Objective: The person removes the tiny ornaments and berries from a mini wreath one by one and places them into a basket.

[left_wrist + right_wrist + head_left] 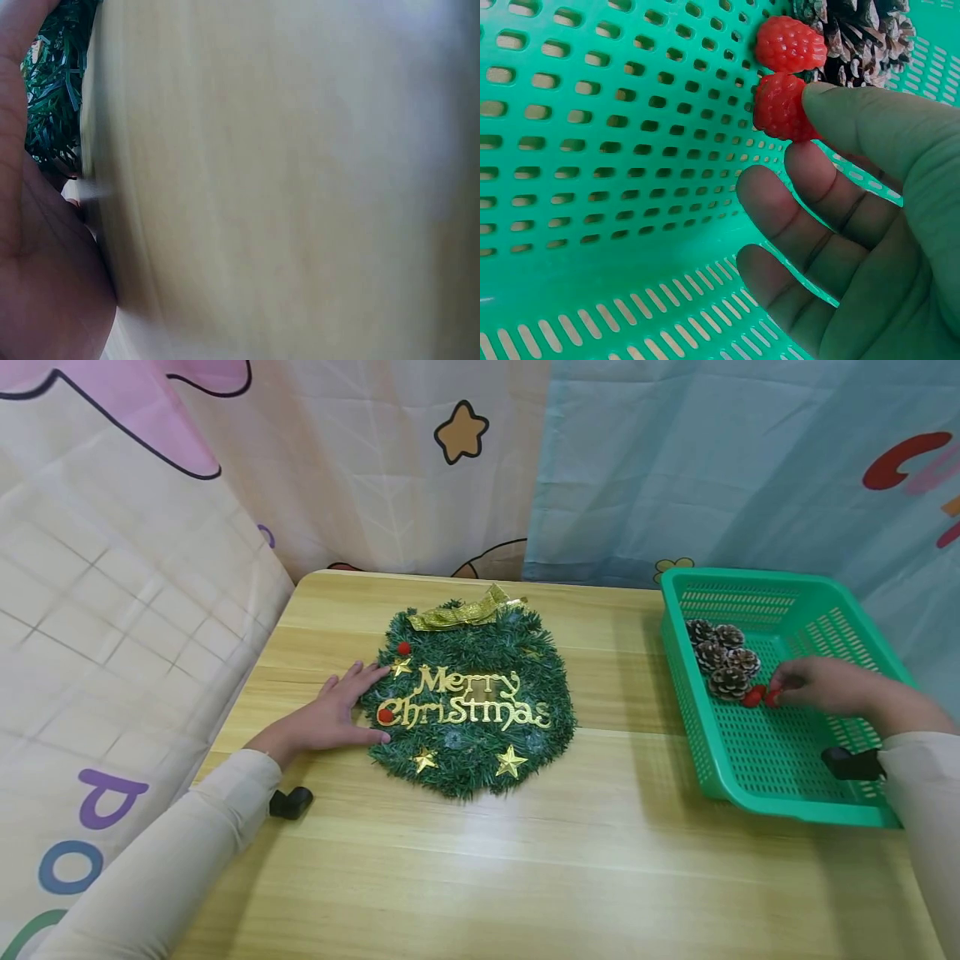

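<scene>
A green tinsel wreath (pixel 480 643) lies on the table, with a gold "Merry Christmas" sign (pixel 468 697), gold stars (pixel 511 762) and two red berries (pixel 404 648) on its left side. My left hand (pixel 330 714) rests at the wreath's left edge, fingers spread and touching it; the left wrist view shows a bit of greenery beside the palm. Inside the green basket (pixel 708 752), my right hand (pixel 828 685) pinches a red artificial raspberry (pixel 780 107) between thumb and index finger, the other fingers loosely bent. Against it lies a second raspberry (pixel 789 43), beside a pinecone (pixel 859 34).
Several pinecones (pixel 729 682) sit clustered at the basket's left side. A gold ribbon (pixel 457 614) crosses the wreath's top. The wooden table (pixel 480 877) meets printed curtains (pixel 405 468) at its back and left. A black device (pixel 291 802) is at the left wrist.
</scene>
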A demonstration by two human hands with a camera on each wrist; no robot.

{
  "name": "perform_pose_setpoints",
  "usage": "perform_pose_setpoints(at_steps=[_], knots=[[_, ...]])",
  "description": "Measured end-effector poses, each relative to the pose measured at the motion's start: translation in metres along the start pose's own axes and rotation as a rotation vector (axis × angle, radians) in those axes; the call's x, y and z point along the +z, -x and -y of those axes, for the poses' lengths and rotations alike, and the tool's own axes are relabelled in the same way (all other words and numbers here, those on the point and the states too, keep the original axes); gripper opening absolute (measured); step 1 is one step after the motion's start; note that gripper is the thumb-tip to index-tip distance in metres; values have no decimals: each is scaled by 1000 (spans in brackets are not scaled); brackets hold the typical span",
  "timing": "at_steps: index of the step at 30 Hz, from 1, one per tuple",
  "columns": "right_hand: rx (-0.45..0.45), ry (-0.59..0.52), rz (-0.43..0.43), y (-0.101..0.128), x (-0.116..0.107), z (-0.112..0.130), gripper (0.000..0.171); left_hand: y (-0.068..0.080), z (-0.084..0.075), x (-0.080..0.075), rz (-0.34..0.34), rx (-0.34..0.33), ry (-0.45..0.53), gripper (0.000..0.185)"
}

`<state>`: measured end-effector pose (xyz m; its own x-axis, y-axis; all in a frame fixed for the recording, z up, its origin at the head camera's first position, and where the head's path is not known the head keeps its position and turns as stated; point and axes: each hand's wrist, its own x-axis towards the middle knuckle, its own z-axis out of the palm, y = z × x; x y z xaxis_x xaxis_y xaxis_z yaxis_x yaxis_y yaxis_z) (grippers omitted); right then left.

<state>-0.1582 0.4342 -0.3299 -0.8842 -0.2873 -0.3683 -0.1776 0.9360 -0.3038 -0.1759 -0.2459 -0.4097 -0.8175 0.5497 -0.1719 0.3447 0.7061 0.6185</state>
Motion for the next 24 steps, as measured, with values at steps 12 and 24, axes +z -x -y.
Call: perform_pose_setpoints(at_steps=[12, 24], knots=[[1, -3, 21, -1, 1, 2, 7, 0, 0, 0, -3, 1, -13, 108], [13, 13, 40, -1, 2, -1, 14, 0, 0, 0, -9, 1, -16, 108]])
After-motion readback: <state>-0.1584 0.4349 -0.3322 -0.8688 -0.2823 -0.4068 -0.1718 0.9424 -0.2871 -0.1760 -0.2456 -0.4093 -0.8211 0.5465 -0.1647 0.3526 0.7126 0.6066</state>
